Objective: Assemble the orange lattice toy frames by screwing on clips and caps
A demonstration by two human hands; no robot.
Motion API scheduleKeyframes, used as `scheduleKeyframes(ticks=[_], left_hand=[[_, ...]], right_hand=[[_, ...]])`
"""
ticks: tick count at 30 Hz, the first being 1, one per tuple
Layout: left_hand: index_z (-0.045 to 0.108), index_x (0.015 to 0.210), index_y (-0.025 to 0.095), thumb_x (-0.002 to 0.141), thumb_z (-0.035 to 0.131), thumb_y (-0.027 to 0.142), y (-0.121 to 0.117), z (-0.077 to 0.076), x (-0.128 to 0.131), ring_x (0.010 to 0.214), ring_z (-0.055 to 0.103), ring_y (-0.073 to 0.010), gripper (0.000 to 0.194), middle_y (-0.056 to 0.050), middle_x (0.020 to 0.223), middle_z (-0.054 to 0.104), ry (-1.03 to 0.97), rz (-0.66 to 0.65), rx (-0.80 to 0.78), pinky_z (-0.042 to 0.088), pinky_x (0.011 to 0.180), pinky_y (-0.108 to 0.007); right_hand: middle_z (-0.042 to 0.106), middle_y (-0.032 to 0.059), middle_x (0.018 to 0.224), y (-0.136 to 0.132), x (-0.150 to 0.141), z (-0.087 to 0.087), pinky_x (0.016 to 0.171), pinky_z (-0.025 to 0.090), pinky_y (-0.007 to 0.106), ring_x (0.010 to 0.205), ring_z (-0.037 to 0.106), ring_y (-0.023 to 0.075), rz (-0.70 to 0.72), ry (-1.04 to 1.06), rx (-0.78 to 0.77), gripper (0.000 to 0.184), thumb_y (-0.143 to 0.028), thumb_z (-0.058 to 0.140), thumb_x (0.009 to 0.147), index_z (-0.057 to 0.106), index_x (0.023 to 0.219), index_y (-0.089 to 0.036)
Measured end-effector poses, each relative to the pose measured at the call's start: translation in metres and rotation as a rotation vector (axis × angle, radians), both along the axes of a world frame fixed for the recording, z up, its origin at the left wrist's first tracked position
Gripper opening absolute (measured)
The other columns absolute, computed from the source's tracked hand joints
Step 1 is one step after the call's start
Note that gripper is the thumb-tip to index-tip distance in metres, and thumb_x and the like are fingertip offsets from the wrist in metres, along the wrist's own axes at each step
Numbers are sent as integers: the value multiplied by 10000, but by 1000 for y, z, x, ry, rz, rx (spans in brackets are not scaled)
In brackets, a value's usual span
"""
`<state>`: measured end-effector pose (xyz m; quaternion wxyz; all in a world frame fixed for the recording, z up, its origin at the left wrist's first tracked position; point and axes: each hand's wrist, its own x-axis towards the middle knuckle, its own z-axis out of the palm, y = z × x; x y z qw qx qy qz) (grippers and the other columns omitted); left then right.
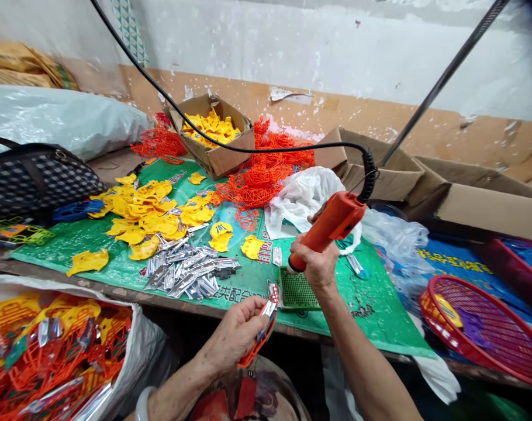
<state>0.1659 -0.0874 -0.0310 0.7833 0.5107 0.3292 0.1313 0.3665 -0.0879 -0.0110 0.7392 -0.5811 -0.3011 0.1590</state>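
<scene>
Lg grey-white wall (248, 41) at back, paint flaking, tan band low down. Worktable under green printed sheet (371, 280), crowded from where I stand. Lower L, lg white sack (147, 345) crammed w/ orange, yellow & silver pcs, up against table front. Upper L, pale plastic-wrapped bundle (59, 120); checked bag (42, 178) sits in front of it. Far R, open cardboard boxes (494, 207); red basket (503, 327) nr R edge, yellow & purple bits in it. Tangle of orange mesh pcs (266, 175) mid-back, beside carton (233, 155) of yellow pcs. Loose yellow heap (147, 207) L of centre; crumpled white plastic bag (310, 193) behind the tool, partly hidden by it. Silver strips (191, 269) piled btwn yellow heap & table front. Black cable (270, 150) loops across view, cutting in front of carton & mesh. R hand (318, 263) wrapped firmly round orange power tool (331, 222), tilted, nose down-L over green tray (292, 292); hand & wrist block tray's R side. L hand (242, 327) pinching orange-&-silver pc (268, 313) at table's front edge, just L of tray, apart from tool nose. Sm dark bits (365, 310) scattered R of R wrist, too sm to ID.
</scene>
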Motion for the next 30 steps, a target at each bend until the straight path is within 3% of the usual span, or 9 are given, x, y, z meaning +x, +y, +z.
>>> scheduleKeyframes(ticks=[11, 16, 21, 25, 30], left_hand=[[663, 827, 143, 687, 723, 305, -1, 2, 3, 583, 444, -89, 222, 27, 665, 573, 3, 121, -94, 321, 579, -214], [683, 822, 147, 665, 707, 273, -1, 3, 5, 576, 468, -92, 202, 20, 661, 601, -16, 160, -120, 329, 579, -215], [689, 839, 141, 657, 697, 262, -1, 0, 6, 566, 470, -92, 219, 18, 669, 613, 6, 170, -118, 320, 565, -219], [696, 841, 131, 667, 705, 275, -2, 2, 7, 575, 473, -100, 227, 11, 674, 622, 35, 187, -98, 322, 573, -226], [704, 823, 137, 651, 740, 300, -2, 8, 7, 585, 478, -113, 239, 15, 654, 617, 1, 168, -114, 322, 585, -238]], right_hand=[[623, -22, 585, -2, -6, 6, 556, 462, 307, 533, 546, 146, 5, -11, -45, 149, -221, 761, 536, 651, 626, -174], [627, -24, 612, -3, -5, 12, 560, 459, 301, 551, 549, 143, -5, 27, 25, 177, -205, 766, 538, 641, 660, -175], [612, -19, 651, -17, -8, 38, 560, 466, 302, 568, 553, 140, 40, 67, 122, 141, -202, 737, 580, 634, 673, -177], [573, -34, 664, -35, -26, 65, 599, 502, 328, 585, 561, 141, 198, 94, 188, 100, -175, 679, 650, 632, 732, -206], [574, -54, 659, -45, -53, 74, 594, 503, 334, 575, 556, 146, 277, 119, 209, 431, -158, 676, 640, 620, 1053, -269]])
